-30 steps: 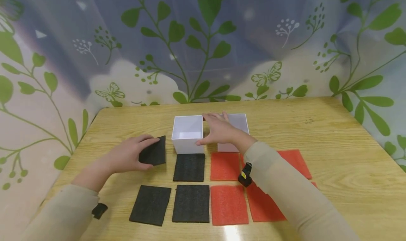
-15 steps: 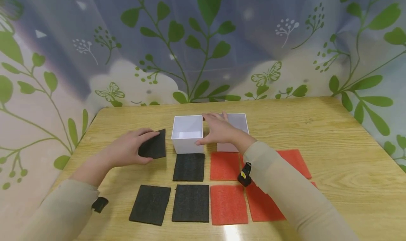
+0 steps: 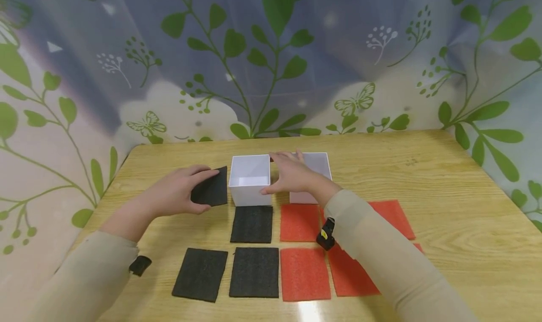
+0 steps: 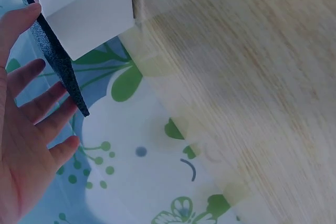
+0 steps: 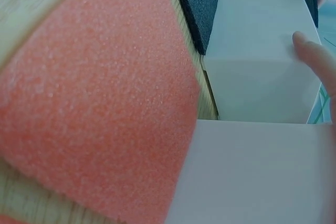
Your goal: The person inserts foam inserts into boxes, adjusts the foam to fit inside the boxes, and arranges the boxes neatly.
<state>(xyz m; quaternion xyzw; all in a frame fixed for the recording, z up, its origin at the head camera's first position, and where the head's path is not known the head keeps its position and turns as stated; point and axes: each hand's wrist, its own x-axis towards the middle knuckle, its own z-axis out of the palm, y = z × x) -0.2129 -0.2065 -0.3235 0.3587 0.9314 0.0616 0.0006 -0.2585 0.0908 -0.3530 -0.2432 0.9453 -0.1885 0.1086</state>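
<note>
Our left hand (image 3: 179,190), partly spread, holds the black square foam sheet (image 3: 215,190); just right of that grip our right hand (image 3: 292,172) clasps the white open-topped square box (image 3: 250,195), whose rim could catch a low-carried sheet.

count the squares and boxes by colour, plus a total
Black squares: 4 (1 held in the left hand)
Red squares: 6 in sight, some partly hidden behind the right sleeve
White boxes: 2
Total: 12 in sight
</note>
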